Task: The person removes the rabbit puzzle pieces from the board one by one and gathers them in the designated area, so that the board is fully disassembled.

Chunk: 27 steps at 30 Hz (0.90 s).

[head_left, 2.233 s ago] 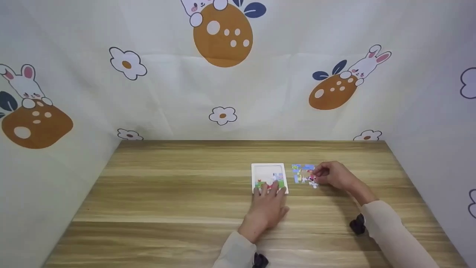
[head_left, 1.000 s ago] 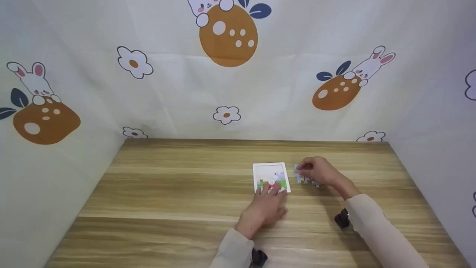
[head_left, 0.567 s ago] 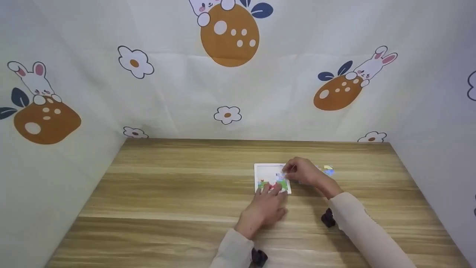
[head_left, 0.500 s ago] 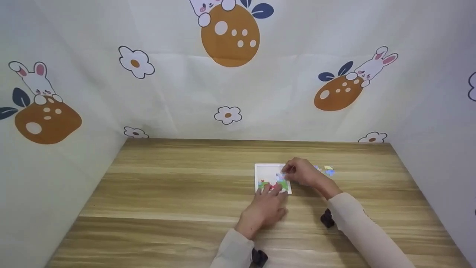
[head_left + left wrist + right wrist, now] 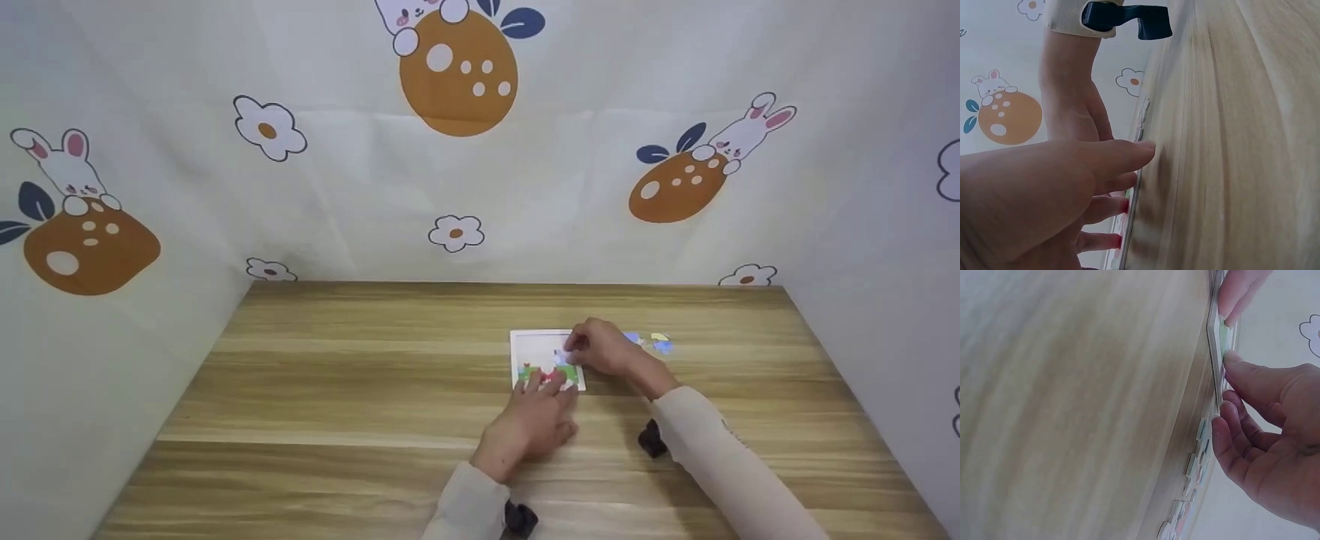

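Observation:
A white-framed jigsaw puzzle tray [image 5: 513, 354] lies on the table, its lower part filled with green, red and blue picture pieces [image 5: 564, 360]. My left hand [image 5: 526, 421] rests spread fingertips on the tray's near edge, also seen in the left wrist view. At the tray's right side, my right hand [image 5: 606, 349] pinches a puzzle piece low over the picture. That piece is mostly hidden by the fingers. The right wrist view has the right thumb [image 5: 1261, 382] pressing at the puzzle surface, with the other fingers curled beside the frame.
Several loose puzzle pieces [image 5: 661, 343] lie right of the tray, partly hidden behind the right hand. Patterned cloth [image 5: 360, 187] walls off the wood-grain table [image 5: 337, 390] at the back and both sides. Each wrist carries a black camera mount [image 5: 652, 439].
My right hand has moved left from the loose pieces to the tray's right side, uncovering pieces at the far right. The left hand has kept its place on the tray.

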### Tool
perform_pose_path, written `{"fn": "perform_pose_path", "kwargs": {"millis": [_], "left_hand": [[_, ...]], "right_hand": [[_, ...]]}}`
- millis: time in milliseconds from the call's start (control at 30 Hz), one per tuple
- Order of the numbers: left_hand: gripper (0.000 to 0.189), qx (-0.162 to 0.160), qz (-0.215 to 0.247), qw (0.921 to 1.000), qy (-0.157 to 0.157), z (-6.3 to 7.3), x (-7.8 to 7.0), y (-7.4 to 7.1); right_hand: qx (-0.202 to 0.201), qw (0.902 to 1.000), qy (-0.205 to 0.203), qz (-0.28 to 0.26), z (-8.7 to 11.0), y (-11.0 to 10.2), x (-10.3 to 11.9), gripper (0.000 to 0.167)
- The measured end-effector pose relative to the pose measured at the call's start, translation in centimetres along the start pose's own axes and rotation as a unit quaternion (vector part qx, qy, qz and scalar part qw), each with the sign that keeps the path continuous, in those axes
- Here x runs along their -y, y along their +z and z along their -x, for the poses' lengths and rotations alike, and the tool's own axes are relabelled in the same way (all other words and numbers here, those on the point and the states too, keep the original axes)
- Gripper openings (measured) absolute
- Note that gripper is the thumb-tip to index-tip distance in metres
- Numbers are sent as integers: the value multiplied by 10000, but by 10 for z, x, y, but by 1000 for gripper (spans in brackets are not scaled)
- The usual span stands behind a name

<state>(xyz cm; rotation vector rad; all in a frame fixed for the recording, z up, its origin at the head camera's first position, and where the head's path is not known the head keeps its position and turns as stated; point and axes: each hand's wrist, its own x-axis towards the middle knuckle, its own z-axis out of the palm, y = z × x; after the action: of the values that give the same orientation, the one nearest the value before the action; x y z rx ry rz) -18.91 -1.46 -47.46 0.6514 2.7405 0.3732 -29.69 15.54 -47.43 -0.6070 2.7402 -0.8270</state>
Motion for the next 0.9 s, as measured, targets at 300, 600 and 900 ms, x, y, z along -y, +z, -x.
{"fn": "perform_pose_path", "kwargs": {"millis": [300,600,900], "left_hand": [[57,159,108,9998,-33,1,-1,-1],[57,46,-73,9999,114,-1,-2,0],[57,77,-100,9999,78,-1,0,-2]], "right_hand": [[-51,10000,61,-48,2,1,1,7],[-202,9992,-99,-330,9,0,-1,8],[-406,9959,-221,-773,10,-1,-4,3]]}}
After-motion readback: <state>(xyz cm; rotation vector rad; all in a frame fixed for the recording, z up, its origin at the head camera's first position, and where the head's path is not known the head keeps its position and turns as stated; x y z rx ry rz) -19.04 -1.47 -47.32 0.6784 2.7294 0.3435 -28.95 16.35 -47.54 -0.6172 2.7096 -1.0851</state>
